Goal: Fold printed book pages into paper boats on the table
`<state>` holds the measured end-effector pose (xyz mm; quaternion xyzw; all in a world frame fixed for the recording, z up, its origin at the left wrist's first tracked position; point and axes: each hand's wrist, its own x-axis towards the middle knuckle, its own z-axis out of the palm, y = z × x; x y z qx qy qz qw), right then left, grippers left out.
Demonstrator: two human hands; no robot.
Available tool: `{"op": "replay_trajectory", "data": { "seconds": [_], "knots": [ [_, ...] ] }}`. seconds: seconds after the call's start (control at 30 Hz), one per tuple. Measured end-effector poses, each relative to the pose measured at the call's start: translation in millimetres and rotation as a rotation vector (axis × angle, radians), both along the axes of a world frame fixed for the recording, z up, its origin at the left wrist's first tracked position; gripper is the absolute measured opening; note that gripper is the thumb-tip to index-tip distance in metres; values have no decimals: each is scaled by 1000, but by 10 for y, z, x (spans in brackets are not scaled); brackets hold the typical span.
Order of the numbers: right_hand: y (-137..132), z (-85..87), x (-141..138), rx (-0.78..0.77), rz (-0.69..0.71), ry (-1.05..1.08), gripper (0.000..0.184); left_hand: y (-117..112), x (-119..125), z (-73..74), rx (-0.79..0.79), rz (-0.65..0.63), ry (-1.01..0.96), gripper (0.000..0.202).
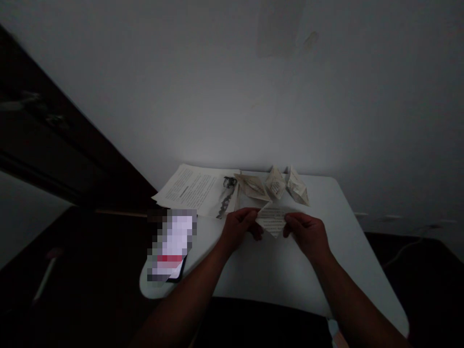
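Observation:
A folded piece of printed paper [272, 220], diamond-shaped, is held just above the white table [282, 270]. My left hand [239, 226] pinches its left corner with closed fingers. My right hand [304, 231] grips its right corner, fingers curled. Behind it on the table stand three folded paper shapes: one flat and pointed [252, 187], one small and upright [275, 182], and one boat-like [297, 187].
A stack of printed pages [197, 189] lies at the table's far left corner. A lit phone screen [173, 245], blurred, rests near the left edge. A white wall rises behind the table. Dark furniture and dark floor are to the left.

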<state>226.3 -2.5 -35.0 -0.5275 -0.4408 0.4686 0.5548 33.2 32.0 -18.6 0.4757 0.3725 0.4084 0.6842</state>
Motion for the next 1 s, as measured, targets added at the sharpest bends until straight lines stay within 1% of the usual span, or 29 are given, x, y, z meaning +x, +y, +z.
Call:
{"op": "replay_trajectory", "data": {
  "seconds": [0.1, 0.17, 0.3, 0.43, 0.57, 0.73, 0.8, 0.87, 0.93, 1.0],
  "knots": [
    [17, -22, 4, 8, -19, 90, 22, -7, -16, 7, 80, 61, -22, 55],
    [28, -30, 3, -1, -2, 169, 21, -21, -21, 10, 104, 61, -6, 56],
    [32, -20, -3, -48, 31, 279, 19, -45, -26, 6, 107, 60, 16, 48],
    [25, -2, -6, -83, 70, 312, 20, -47, -37, 9, 94, 68, 13, 44],
    [25, 10, -16, -73, 72, 308, 21, -48, -42, 25, 116, 57, 58, 41],
    [30, -1, -18, -36, 39, 274, 19, -41, -39, 16, 132, 35, 25, 51],
    [27, -1, -13, -21, 31, 216, 20, -29, -38, 3, 161, 36, 11, 53],
    [18, 11, -11, -21, 23, 110, 21, -16, -30, -12, 197, 63, 52, 43],
    [5, 28, -13, -28, 16, -11, 24, -8, -15, -27, 229, 101, 161, 33],
    [-7, 35, -18, -35, 17, -119, 26, -7, 2, -41, 253, 136, 275, 29]
  ]
}}
